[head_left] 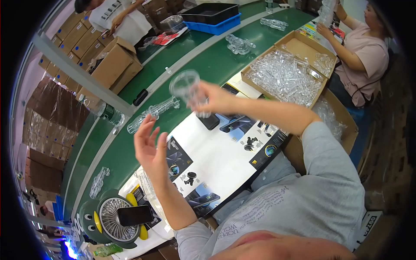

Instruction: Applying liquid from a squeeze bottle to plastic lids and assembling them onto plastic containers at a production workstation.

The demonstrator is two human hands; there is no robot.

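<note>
My right hand (206,97) is closed on a clear plastic cup-shaped piece (185,83), held up over the far edge of the printed sheet. Motion blurs the piece, and its lower end lies partly behind my fingers. My left hand (151,145) is raised with its fingers apart, holding nothing. Just beyond it, a long clear plastic piece (157,110) lies on the green conveyor belt (130,149). A black box-like object (209,121) sits on the sheet below my right hand.
The printed sheet (216,158) lies before me. A cardboard tray (323,89) of small clear parts stands at right. At left are a penguin-shaped fan (93,223), a phone (135,215) and a water bottle (104,110). Blue and black bins (212,28) and two co-workers are farther off.
</note>
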